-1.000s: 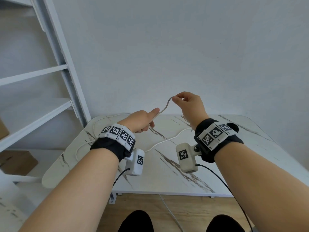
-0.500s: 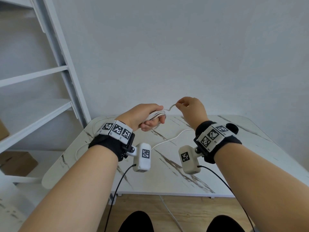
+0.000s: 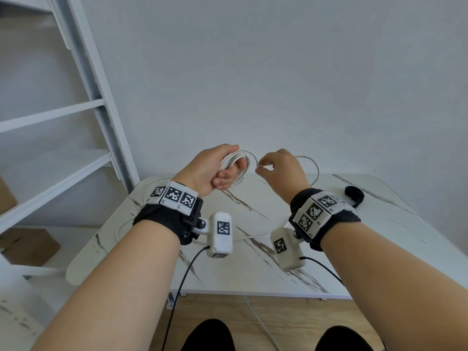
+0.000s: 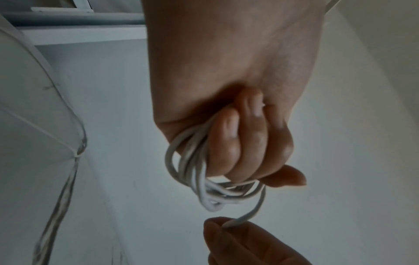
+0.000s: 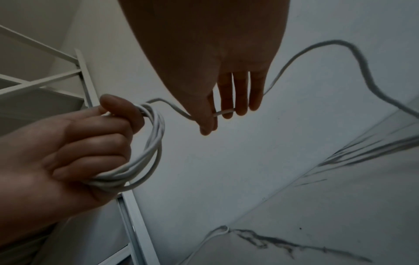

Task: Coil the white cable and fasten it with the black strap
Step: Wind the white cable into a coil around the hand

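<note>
My left hand (image 3: 215, 168) is raised above the table's far edge and grips several loops of the white cable (image 3: 236, 160), fingers curled round the bundle (image 4: 204, 181) (image 5: 149, 148). Just to its right, my right hand (image 3: 276, 168) pinches the cable's free run (image 5: 223, 113) between thumb and fingers. From there the cable arcs over to the right (image 3: 312, 165) and falls to the table. The black strap (image 3: 354, 195) lies curled on the table at the far right, untouched.
The white marble-patterned table (image 3: 253, 269) carries the loose cable run across its left and middle part (image 3: 250, 238). A white shelf frame (image 3: 83, 79) stands to the left, with cardboard boxes (image 3: 30, 245) on the floor beneath it. A plain wall rises behind the table.
My left hand has turned and closed round the loops, which have grown into a fuller coil. My right hand has swung a fresh length of cable toward the bundle.
</note>
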